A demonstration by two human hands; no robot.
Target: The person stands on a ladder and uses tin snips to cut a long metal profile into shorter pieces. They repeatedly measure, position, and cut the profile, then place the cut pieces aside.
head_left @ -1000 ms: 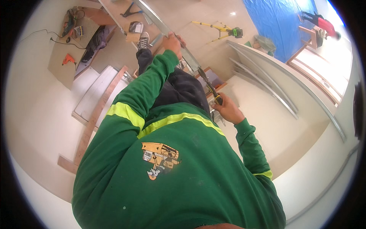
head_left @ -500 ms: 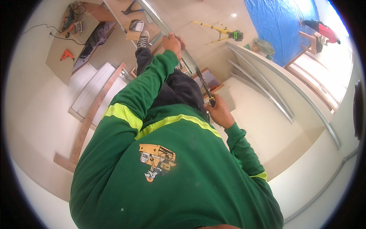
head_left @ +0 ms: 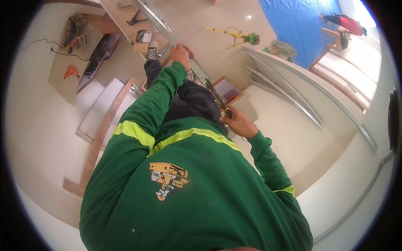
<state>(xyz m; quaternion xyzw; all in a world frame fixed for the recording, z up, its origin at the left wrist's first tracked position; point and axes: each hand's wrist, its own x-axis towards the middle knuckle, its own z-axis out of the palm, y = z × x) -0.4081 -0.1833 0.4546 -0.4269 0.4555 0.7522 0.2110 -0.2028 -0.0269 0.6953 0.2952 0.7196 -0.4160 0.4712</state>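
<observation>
My left hand (head_left: 180, 55) is closed around a long grey metal channel (head_left: 157, 21), which slants from the upper edge down toward my right hand. Something red shows at the fingers of that hand, too small to name. Lower and to the right, my right hand (head_left: 240, 122) grips the black-and-yellow handles of what look like tin snips (head_left: 217, 97). The dark jaws of the snips meet the channel's near end; whether they bite into it I cannot make out. My dark-trousered legs are below the channel, with one checkered shoe (head_left: 152, 49) showing.
At left, a board holds an orange power tool (head_left: 71, 72) and a corded tool (head_left: 69, 37). A wooden strip (head_left: 108, 119) leans nearby. Right of me are a yellow tripod with a green device (head_left: 252, 39) and several metal channels (head_left: 289, 98). Another person (head_left: 351, 26) is beyond a blue sheet (head_left: 299, 29).
My left hand and the channel have shifted a little left and downward in the picture. The snips have moved slightly left with my right hand, still gripped.
</observation>
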